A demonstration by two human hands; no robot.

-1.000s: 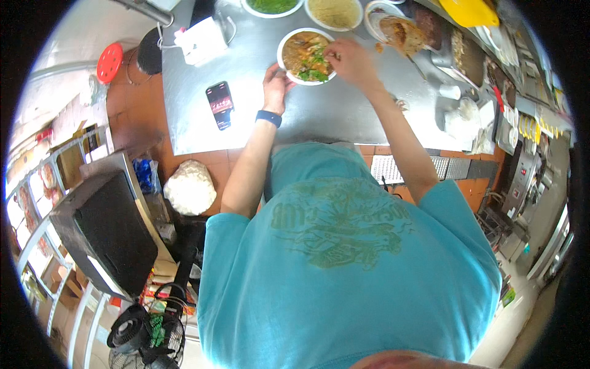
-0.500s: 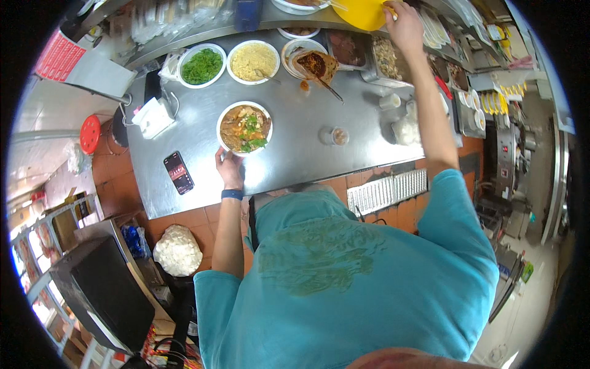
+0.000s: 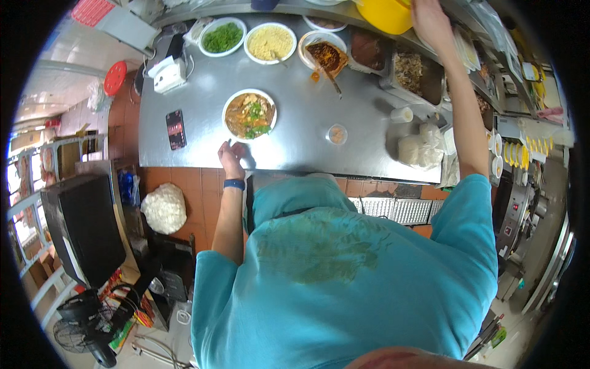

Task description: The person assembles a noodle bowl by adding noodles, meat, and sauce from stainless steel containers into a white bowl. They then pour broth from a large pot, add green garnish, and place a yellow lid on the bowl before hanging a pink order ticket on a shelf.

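A white-rimmed bowl of noodle-like food with green herbs (image 3: pixel 249 115) stands on the steel table in front of me. My left hand (image 3: pixel 231 158) is just below it, near the table edge, apart from the rim. Its fingers are loosely bent and separated, with nothing seen in them. My right arm reaches far up to the shelf, where my right hand (image 3: pixel 430 24) grips the right edge of a round yellow plastic container (image 3: pixel 386 15). The fingertips there are partly cut off by the picture's upper edge.
Along the back stand bowls of chopped greens (image 3: pixel 222 38), minced pale garlic (image 3: pixel 270 44) and dark red sauce (image 3: pixel 326 56) with a spoon. Steel trays (image 3: pixel 409 72) follow rightward. A phone (image 3: pixel 176 130), a small clear cup (image 3: pixel 336 134) and a plastic bag (image 3: pixel 421 147) lie on the table.
My left hand has come off the bowl's rim and drawn back toward me. My right hand stays at the yellow container. The whole view has shifted, with the table appearing higher.
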